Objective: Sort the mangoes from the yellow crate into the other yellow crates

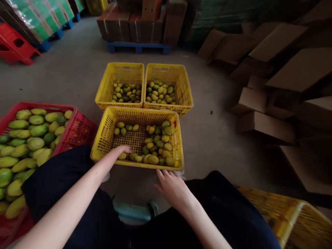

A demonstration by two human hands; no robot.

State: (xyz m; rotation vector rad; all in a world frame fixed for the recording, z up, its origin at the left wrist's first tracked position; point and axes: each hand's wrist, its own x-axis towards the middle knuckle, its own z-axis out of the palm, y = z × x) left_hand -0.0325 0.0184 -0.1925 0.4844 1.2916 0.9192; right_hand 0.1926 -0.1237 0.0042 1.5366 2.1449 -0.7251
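Note:
My left hand (123,149) reaches over the front rim into the near yellow crate (137,110). Its fingers point down and are mostly hidden, so I cannot see whether they grip anything; a yellow-green mango-like fruit (122,156) lies right by it. More such fruits (157,141) are heaped in the crate's right half and along its front, with a few at the back left. My right hand (169,183) is at the crate's front edge near the right corner, its fingers stretched out and holding nothing; they seem to touch the outer wall.
Two yellow crates (168,65) partly filled with fruit stand just behind. At left is a red crate (80,128) full of larger green-yellow fruits (36,143). Cardboard boxes (269,128) lie at right, another yellow crate (275,207) at lower right. Farther back are a blue pallet (138,47) and red stool (15,45).

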